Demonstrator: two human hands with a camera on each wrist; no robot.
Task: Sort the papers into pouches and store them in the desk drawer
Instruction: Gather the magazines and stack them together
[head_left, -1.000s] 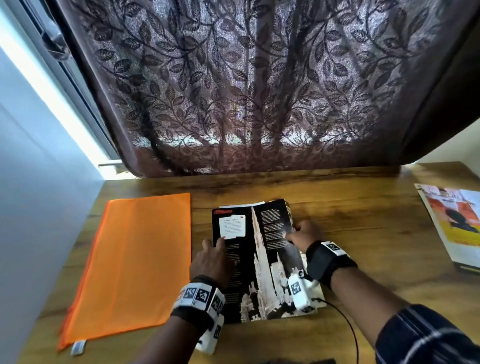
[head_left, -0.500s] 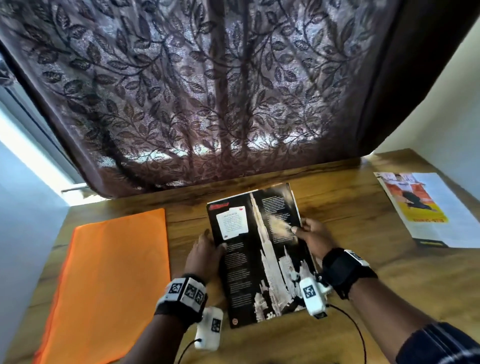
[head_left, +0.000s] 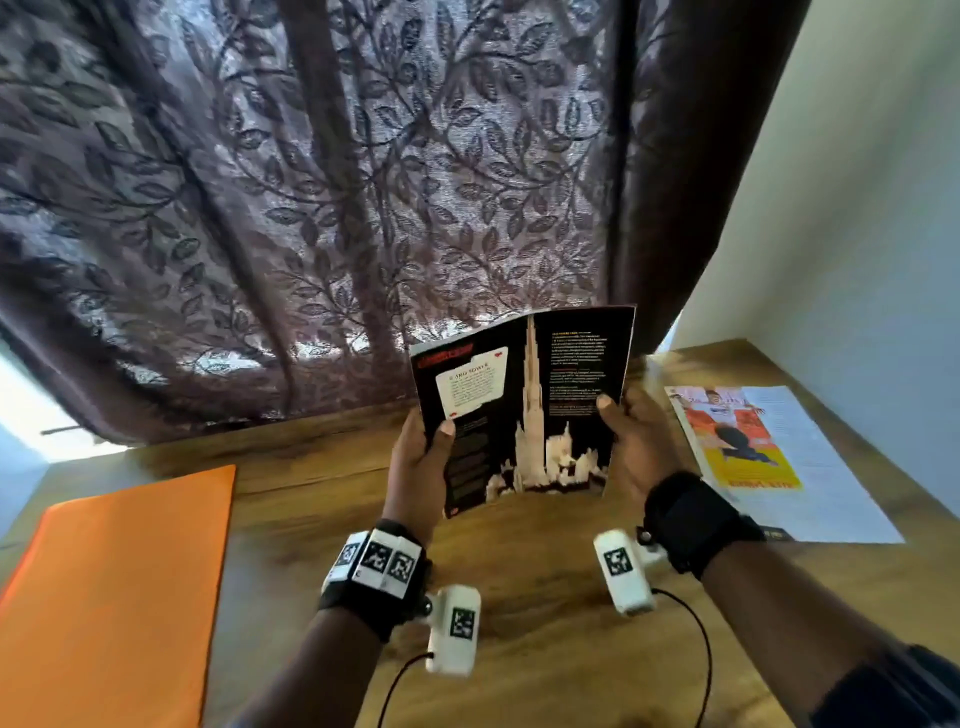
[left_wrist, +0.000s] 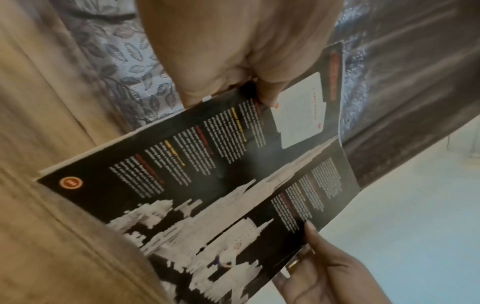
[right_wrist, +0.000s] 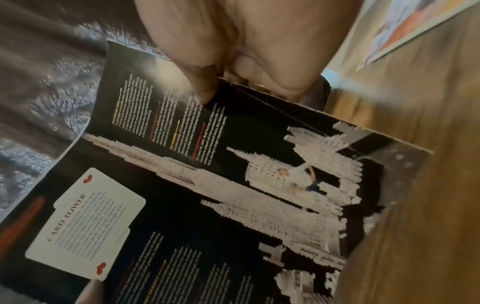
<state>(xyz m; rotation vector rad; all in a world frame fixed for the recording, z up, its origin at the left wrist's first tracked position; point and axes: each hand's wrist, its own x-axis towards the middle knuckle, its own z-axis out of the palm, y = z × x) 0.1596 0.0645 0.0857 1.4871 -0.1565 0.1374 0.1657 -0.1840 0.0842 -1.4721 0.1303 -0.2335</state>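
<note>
My left hand (head_left: 421, 457) and right hand (head_left: 631, 447) grip the black glossy open magazine (head_left: 524, 410) upright; the flat orange fabric pouch (head_left: 119, 587) lies at 9 o'clock, nearer my left hand.

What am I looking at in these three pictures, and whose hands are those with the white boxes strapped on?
No machine here: a person wears three cameras. The wide picture comes from the head, looking down at a wooden desk. The other two come from the white boxes on the wrists, looking along each hand.

The left hand and right hand each grip one side edge of black papers printed with a white tower, thumbs on the front, tilted up with the bottom edge at the desk.

Lying on the desk: an orange pouch at the left, and a colourful printed sheet at the right. A leaf-patterned curtain hangs behind.
</note>
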